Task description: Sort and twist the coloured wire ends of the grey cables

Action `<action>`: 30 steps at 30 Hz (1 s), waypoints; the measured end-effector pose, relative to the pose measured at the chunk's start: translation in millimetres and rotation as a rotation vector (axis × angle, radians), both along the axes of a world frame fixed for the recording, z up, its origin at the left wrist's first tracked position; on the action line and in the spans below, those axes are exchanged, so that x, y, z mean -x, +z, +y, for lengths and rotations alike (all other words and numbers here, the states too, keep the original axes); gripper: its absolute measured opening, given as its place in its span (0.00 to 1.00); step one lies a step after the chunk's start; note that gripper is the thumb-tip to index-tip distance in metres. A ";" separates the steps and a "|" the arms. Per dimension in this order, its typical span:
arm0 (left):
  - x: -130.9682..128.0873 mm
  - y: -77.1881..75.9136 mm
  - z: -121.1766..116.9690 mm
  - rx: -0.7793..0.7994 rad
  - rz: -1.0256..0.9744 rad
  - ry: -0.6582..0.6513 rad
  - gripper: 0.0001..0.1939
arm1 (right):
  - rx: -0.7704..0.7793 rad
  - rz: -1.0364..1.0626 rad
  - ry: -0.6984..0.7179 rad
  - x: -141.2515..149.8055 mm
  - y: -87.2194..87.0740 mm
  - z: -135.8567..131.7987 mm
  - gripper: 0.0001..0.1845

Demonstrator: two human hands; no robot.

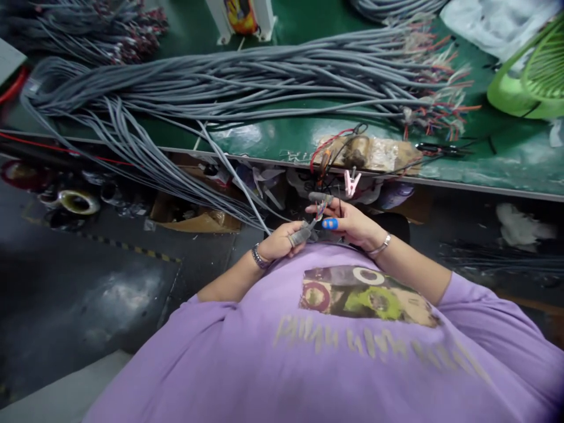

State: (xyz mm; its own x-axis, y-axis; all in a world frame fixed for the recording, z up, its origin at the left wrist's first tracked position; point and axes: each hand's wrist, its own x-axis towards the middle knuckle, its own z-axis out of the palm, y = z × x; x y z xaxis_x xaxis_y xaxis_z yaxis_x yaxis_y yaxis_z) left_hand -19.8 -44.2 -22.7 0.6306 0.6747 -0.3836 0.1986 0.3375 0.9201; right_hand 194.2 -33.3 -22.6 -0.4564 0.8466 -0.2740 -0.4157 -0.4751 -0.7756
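Just below the table edge, my left hand (pixel 284 239) is closed around the end of a grey cable (pixel 249 202), with a grey cover on its thumb. Thin coloured wires (pixel 322 207) fan out of the stripped cable end towards my right hand (pixel 359 225). That hand has its thumb and fingers around the wires; a blue cover is on the thumb and a grey one on a finger. Whether the fingertips pinch individual wires is too small to tell. A pink clip (pixel 352 183) is just above my right hand, at the table edge.
A big bundle of grey cables (pixel 264 82) lies along the green table (pixel 264 141), its frayed ends at the right. A taped block (pixel 374 153), pliers (pixel 443 149) and a green basket-like object (pixel 529 82) are there too. Under the table are a cardboard box (pixel 189 220) and tape rolls (pixel 79 202).
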 end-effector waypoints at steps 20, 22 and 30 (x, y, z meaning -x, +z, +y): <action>-28.7 -18.8 31.1 0.149 -0.214 -0.039 0.29 | 0.164 0.075 -0.125 -6.4 -5.8 -14.4 0.23; -25.1 -18.6 33.0 0.029 -0.176 -0.082 0.28 | 0.190 0.076 -0.112 -4.7 -6.7 -14.7 0.20; -22.1 -11.3 33.2 -0.655 -0.044 -0.250 0.17 | 0.244 -0.094 -0.214 3.2 -8.5 -15.9 0.23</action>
State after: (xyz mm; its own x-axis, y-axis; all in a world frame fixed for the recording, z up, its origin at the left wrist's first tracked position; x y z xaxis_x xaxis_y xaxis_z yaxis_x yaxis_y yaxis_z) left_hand 2.3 -11.0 -34.0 0.8025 0.5911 0.0817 0.1561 -0.3401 0.9274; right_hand 191.0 -49.2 -31.1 -0.2382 0.8249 -0.5126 -0.4579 -0.5608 -0.6898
